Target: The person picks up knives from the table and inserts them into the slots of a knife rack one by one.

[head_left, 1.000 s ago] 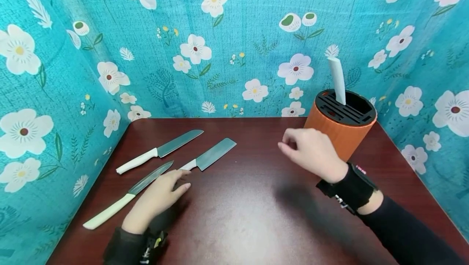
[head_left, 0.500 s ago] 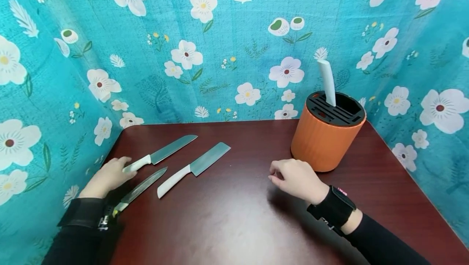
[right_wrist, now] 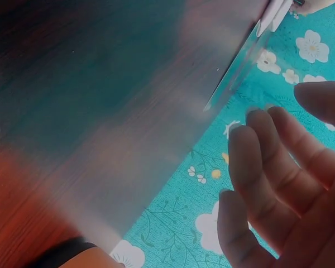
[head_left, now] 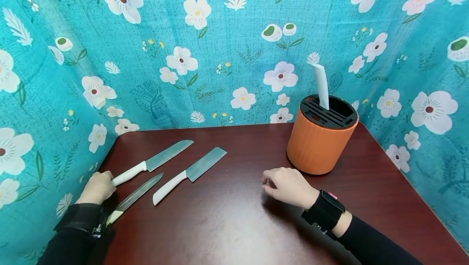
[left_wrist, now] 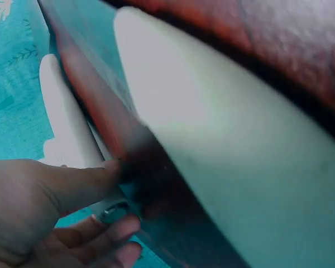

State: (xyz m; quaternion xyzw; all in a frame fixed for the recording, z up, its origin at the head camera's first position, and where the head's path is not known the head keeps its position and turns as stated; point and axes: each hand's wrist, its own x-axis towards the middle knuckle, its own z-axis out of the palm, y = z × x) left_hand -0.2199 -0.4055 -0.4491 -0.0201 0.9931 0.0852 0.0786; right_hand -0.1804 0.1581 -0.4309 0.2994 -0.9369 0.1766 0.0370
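Observation:
At the table's left side, my left hand grips the end of the white handle of a chef's knife, which lies with its blade toward the back. In the left wrist view, the thumb crosses that handle with the fingers below it. Beside it lies a slim pointed knife, its handle partly hidden by my wrist; that pale handle looms large in the left wrist view. To its right is a cleaver with a white handle. My right hand holds nothing, fingers loosely curled, in front of the knife block.
The orange round block has a black slotted top, with one white knife handle standing up from it. A dark red-brown table carries everything. A blue floral cloth closes off the back and both sides.
My left hand has moved left from over the cleaver's handle to the chef's knife, then along its handle to the end. My right hand has come down and away from the block.

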